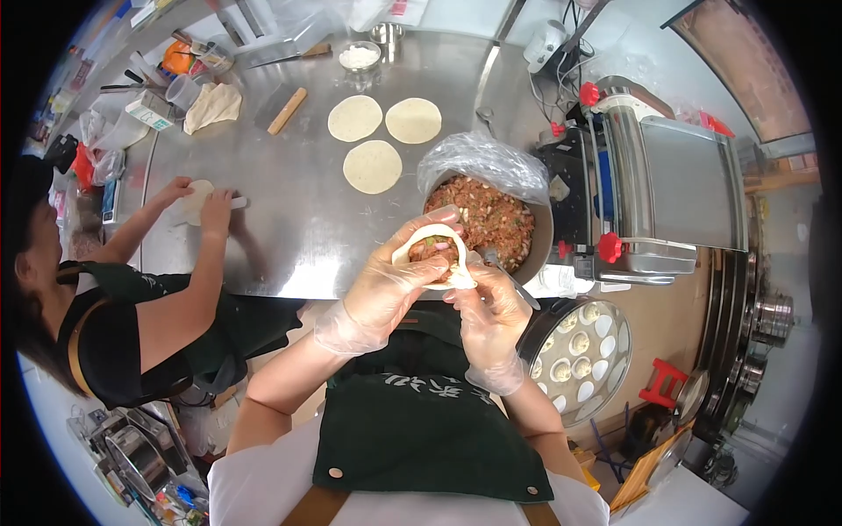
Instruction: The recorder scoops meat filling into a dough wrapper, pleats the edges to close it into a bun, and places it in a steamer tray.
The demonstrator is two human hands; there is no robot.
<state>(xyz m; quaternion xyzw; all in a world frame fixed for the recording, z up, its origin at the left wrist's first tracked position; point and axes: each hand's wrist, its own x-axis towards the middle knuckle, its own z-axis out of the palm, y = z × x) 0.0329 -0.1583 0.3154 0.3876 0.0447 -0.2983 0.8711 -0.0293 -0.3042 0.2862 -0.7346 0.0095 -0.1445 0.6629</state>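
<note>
A half-closed bun [433, 254] of white dough, with meat filling showing in its middle, is held up in front of my apron. My left hand [386, 280], in a clear plastic glove, cups it with the thumb over the filling. The gloved fingers of my right hand [489, 307] pinch the dough's edge at its right side, where pleats gather. Just beyond my hands stands a large bowl [542, 237] of ground meat filling [482, 210], a plastic sheet [482, 162] pushed to its far rim. A utensil's handle [517, 287] sticks out of the bowl beside my right hand.
Three flat dough rounds [373, 167] lie on the steel table [289, 193]. At the left a co-worker [149, 307] rolls out another round [195, 202]. A dough-rolling machine [649, 184] with red knobs stands at the right. Below it, a round tray [574, 359] holds several buns.
</note>
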